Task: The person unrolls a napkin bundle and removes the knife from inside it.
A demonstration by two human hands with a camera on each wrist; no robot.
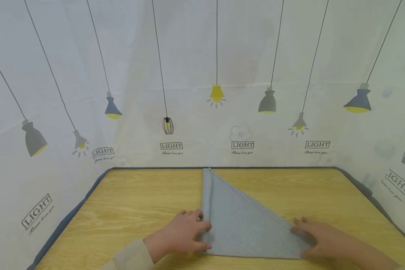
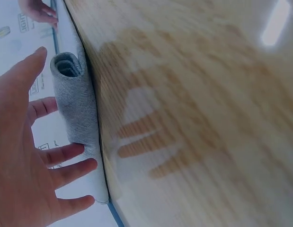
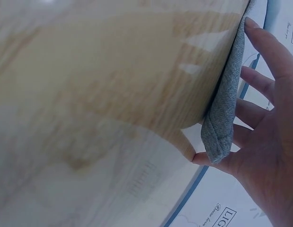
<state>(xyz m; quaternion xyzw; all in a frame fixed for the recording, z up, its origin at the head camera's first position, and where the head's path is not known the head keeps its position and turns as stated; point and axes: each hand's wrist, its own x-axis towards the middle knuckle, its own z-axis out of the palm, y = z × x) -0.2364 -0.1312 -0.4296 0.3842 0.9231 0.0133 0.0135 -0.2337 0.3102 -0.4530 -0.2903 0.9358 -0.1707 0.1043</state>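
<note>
A grey-blue cloth (image 1: 246, 225) lies on the table as a triangle, its left side wound into a narrow roll (image 1: 206, 195). Beside the near end of that roll is my left hand (image 1: 180, 232). In the left wrist view its spread fingers (image 2: 73, 172) lie along the roll, whose end shows coiled layers. At the triangle's right corner my right hand (image 1: 325, 238) rests with fingers apart. The right wrist view shows the thick folded corner (image 3: 219, 127) lying between thumb and fingers, without a clear pinch. Parts of both palms are hidden in the head view.
The wood-grain table (image 1: 138, 195) is glossy and reflects the hands. A white curtain (image 1: 195, 56) printed with hanging lamps surrounds its back and sides. A dark blue strip (image 1: 71, 217) runs along the table's edge.
</note>
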